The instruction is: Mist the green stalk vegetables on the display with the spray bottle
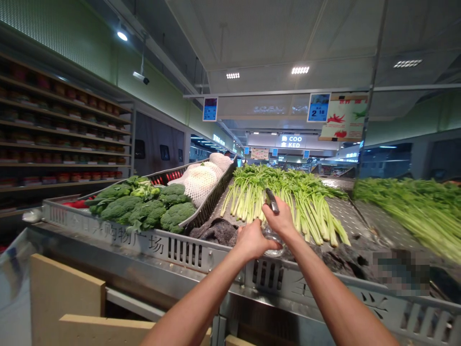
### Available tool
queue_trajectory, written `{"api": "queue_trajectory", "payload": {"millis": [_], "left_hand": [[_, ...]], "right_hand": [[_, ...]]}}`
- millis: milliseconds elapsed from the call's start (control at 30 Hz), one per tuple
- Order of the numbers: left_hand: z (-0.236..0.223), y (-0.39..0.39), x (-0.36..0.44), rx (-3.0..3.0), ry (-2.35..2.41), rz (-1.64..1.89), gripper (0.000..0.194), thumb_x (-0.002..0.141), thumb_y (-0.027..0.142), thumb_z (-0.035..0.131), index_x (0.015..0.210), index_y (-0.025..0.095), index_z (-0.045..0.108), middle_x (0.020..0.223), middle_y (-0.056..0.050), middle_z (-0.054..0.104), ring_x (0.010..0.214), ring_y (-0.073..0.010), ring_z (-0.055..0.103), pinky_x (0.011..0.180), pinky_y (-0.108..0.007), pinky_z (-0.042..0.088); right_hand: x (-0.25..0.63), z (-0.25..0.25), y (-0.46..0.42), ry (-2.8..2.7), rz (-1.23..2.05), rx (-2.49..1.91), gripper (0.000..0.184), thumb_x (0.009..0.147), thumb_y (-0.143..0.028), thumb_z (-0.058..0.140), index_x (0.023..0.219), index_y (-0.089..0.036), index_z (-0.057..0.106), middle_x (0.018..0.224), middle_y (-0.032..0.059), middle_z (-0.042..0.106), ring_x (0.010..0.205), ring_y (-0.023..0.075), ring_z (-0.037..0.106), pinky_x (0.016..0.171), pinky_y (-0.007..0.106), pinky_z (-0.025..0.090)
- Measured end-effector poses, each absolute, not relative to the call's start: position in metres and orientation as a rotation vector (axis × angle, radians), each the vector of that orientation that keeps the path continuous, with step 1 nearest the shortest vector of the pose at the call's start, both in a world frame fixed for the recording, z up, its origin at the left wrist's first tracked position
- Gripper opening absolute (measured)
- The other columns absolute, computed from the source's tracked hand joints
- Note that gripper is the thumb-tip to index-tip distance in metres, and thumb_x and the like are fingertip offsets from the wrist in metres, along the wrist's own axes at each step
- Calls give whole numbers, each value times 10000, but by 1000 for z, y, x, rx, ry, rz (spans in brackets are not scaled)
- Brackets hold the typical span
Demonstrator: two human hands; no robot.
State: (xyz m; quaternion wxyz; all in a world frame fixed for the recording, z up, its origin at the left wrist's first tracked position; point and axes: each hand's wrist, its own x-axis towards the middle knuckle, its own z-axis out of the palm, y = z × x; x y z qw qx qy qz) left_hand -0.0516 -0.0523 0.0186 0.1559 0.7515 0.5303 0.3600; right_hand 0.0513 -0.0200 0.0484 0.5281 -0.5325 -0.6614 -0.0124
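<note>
My right hand (279, 218) is closed around a small dark tool (272, 201), whose tip points up toward the pile of long green-stemmed vegetables (284, 194) on the metal display shelf. My left hand (252, 240) is curled just below and left of it, fingers wrapped on something clear (273, 250) that I cannot make out. Both hands hover over the front of the perforated metal tray (345, 211), close together and nearly touching.
Broccoli heads (144, 206) fill the left bin, with white netted produce (201, 180) behind. A dark cloth (216, 230) lies by the divider. The metal rail (173, 247) runs along the front. More greens (414, 206) appear on the right. Cardboard (65, 298) stands below left.
</note>
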Motion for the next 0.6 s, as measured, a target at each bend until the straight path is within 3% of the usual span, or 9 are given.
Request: {"api": "queue_trajectory", "payload": {"millis": [167, 267, 400, 600], "left_hand": [[12, -40, -53, 2109, 1327, 1174, 628, 453, 364, 678, 1013, 137, 507, 985, -95, 591, 894, -245, 538, 751, -300, 402], [7, -28, -52, 2073, 1169, 1249, 571, 500, 257, 653, 1037, 132, 506, 983, -88, 598, 880, -231, 544, 745, -290, 414], [1, -15, -53, 2024, 1017, 1194, 418, 505, 149, 615, 919, 106, 576, 845, -69, 637, 792, -221, 566, 696, -278, 435], [-5, -7, -56, 1917, 1026, 1301, 259, 556, 109, 514, 802, 91, 593, 751, -48, 632, 748, -192, 556, 688, -270, 429]], "right_hand": [[46, 45, -18, -1526, -17, -1380, 199, 660, -322, 406, 751, -172, 501, 633, 11, 540, 567, 131, 481, 523, 234, 337], [40, 41, -18, -1510, -28, -1406, 267, 659, -340, 431, 850, -161, 482, 747, 41, 551, 663, 159, 502, 576, 254, 361], [35, 34, -20, -1544, -25, -1400, 358, 643, -341, 474, 942, -145, 456, 905, 84, 535, 813, 186, 501, 677, 277, 374], [42, 25, -18, -1673, 102, -1413, 409, 630, -438, 509, 923, -153, 500, 871, 78, 564, 791, 198, 520, 640, 289, 382]]}}
